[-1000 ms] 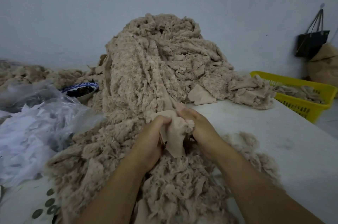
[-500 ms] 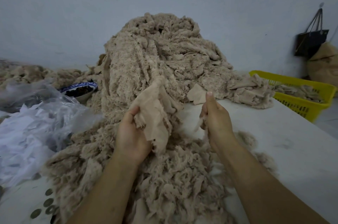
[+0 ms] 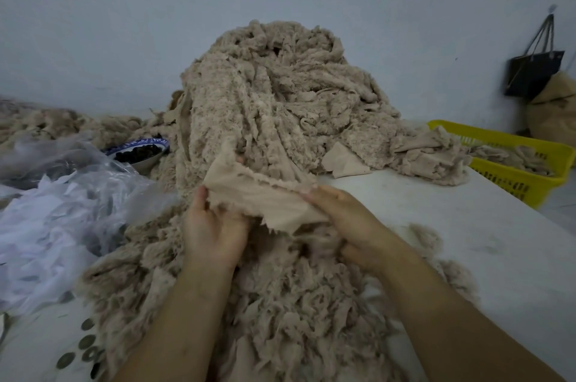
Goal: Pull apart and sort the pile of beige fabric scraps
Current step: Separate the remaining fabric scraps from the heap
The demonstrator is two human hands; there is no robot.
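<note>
While the pile (image 3: 280,94) heaps on the far surface (image 3: 473,225), left hand (image 3: 215,232) and right hand (image 3: 352,219) pinch one beige scrap (image 3: 265,199), stretched between them.

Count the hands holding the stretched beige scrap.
2. The left hand grips the scrap at its left end; the right hand holds its right end. Neither is hidden.

I see a tall heap of frayed beige scraps (image 3: 274,94) on the desk (image 3: 467,225), spilling toward me; one flat scrap (image 3: 265,197) is held stretched sideways before it.
</note>
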